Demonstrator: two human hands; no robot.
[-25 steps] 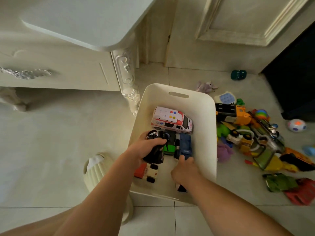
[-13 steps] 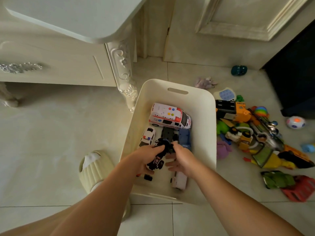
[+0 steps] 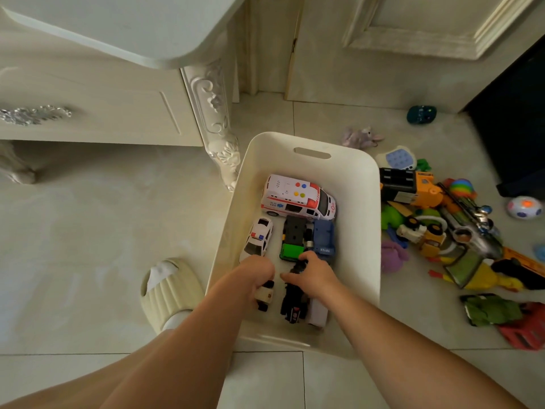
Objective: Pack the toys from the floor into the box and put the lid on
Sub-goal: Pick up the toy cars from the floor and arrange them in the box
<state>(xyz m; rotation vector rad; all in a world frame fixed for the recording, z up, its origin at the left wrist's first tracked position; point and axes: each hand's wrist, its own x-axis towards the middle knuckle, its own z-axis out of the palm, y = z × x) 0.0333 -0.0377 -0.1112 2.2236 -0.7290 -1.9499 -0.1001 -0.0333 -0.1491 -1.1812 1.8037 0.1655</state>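
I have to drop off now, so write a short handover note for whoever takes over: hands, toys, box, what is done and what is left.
Left hand: inside the box, curled over a small white car; whether it grips is unclear.
Right hand: inside the box, fingers on a black toy vehicle; grip unclear.
Done: ambulance, police car, green-and-black truck and blue truck lie in the box.
Left: the toy pile on the floor right of the box, plus strays beyond it, the purple plush, dark green toy and spotted ball. Then the lid, which is not in view.
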